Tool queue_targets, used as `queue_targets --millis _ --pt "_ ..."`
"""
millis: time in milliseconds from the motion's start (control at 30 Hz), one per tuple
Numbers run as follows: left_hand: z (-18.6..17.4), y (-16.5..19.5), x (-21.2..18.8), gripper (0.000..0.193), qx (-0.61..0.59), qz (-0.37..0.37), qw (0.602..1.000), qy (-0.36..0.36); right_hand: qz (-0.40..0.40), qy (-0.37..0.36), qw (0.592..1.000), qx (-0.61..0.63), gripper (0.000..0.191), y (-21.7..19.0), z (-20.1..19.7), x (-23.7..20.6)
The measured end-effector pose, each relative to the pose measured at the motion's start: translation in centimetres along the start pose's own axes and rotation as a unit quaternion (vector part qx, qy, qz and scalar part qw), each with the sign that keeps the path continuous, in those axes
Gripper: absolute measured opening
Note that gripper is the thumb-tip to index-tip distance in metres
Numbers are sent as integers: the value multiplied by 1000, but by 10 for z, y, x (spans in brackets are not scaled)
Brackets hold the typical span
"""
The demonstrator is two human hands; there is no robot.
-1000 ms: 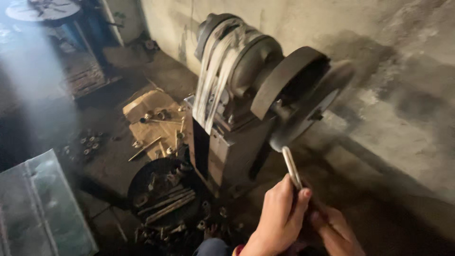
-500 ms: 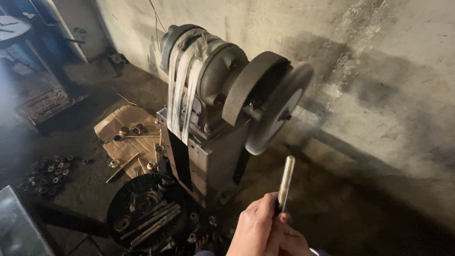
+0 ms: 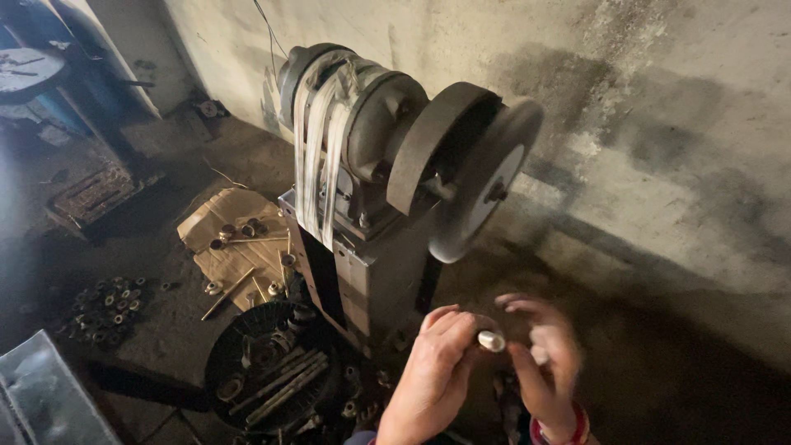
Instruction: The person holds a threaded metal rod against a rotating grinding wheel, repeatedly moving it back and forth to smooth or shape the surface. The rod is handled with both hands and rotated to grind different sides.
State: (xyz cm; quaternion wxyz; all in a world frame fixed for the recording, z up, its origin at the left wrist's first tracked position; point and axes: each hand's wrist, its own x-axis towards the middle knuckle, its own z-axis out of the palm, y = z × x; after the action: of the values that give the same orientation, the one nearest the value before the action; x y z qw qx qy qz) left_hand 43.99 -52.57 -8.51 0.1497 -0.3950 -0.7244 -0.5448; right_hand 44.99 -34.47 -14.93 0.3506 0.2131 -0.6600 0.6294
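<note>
While left hand (image 3: 432, 371) wraps fingers tight round short metal rod (image 3: 491, 339), rod's pale end points toward camera, below grinding wheel (image 3: 482, 185). Right hand (image 3: 544, 367) just right of rod, blurred, fingers loosely curled; whether it touches rod cannot tell. Both hands low in front of grinder, below wheel. Grinder pedestal (image 3: 367, 284) just left of hands. Belts (image 3: 317, 156) run over motor housing left of wheel. Round tray of metal parts (image 3: 268, 367) on floor left of pedestal. Cardboard with small parts (image 3: 235, 247) beyond tray.
</note>
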Motion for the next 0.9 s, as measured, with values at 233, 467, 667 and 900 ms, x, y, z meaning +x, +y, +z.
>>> queue_targets --millis 233,467,667,900 --pt "-3 -3 1 29 250 -116 951 -140 -262 -91 828 -487 24 -31 -8 11" --pt "-9 -4 0 36 278 -77 957 -15 -229 -139 828 -493 20 -12 -11 12" --pt "-67 -22 -23 11 224 -300 905 203 -222 -3 836 -502 27 -10 -25 17" --pt "-9 -80 -29 33 -83 -362 928 1 -189 46 838 -510 26 -19 -27 18"
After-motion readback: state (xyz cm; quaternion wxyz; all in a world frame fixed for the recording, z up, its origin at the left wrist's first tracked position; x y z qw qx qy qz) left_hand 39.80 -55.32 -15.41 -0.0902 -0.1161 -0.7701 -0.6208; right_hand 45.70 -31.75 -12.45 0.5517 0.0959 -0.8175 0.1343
